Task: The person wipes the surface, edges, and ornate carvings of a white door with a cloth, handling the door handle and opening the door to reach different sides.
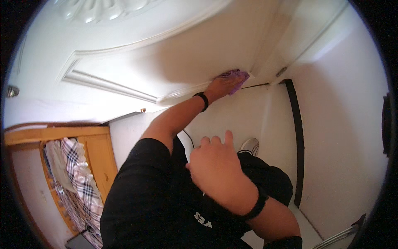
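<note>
My left hand (222,87) presses a purple cloth (238,81) against the lower part of a white panelled door (199,53), close to its moulded border and the floor. The arm is stretched out, with a black band at the wrist. Held in front of my body, my right hand (216,165) is raised with its fingers partly bent and apart. It holds nothing and touches nothing that I can see. Part of its palm side is hidden. A black band circles that wrist too.
A dark baseboard (298,140) runs along the white wall (339,133) at the right. A light shoe (250,146) stands on the pale floor (217,119). At the left are wooden furniture (98,155) and checked fabric (80,174). Metal rods (337,239) lie at the lower right.
</note>
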The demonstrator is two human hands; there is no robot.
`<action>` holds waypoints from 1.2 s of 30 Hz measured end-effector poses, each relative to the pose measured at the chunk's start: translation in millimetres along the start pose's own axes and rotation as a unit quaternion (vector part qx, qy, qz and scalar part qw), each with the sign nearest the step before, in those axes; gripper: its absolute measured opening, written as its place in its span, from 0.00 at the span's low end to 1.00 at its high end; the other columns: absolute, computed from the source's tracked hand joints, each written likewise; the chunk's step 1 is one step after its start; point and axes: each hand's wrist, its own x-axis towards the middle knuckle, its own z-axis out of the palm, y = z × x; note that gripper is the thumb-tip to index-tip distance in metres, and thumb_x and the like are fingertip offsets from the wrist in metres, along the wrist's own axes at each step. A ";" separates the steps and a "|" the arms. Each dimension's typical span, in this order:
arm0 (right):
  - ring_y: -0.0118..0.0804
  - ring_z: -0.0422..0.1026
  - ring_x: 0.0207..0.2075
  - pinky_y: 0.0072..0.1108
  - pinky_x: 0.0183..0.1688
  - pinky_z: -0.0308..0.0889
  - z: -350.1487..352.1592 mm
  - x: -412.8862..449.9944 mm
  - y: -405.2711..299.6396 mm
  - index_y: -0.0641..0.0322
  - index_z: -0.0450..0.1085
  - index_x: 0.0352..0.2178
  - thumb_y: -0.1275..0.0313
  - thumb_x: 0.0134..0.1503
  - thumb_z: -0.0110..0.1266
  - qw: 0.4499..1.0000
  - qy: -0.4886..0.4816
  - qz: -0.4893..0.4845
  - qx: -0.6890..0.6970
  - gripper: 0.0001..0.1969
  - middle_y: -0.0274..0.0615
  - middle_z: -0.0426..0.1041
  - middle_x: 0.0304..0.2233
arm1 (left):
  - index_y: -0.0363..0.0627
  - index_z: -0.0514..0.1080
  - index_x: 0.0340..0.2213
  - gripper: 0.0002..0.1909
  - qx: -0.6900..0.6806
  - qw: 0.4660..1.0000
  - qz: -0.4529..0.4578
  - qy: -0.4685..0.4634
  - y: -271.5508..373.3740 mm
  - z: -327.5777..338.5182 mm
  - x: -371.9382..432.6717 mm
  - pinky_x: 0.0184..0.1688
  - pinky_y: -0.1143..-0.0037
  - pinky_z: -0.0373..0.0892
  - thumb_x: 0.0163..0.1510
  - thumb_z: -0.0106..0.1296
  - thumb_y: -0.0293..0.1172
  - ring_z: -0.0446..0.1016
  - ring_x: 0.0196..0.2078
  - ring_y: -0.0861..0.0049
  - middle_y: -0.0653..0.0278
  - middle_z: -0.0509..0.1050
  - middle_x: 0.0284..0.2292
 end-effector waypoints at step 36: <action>0.48 0.53 0.65 0.40 0.64 0.56 161.7 223.9 237.6 0.52 0.61 0.62 0.63 0.52 0.64 0.840 0.474 -0.258 -0.052 0.36 0.42 0.50 0.65 | 0.72 0.53 0.66 0.34 0.330 0.939 -0.094 0.020 -23.5 -29.9 -79.0 0.69 0.55 0.29 0.60 0.42 0.55 0.34 0.73 0.65 0.80 0.44 0.70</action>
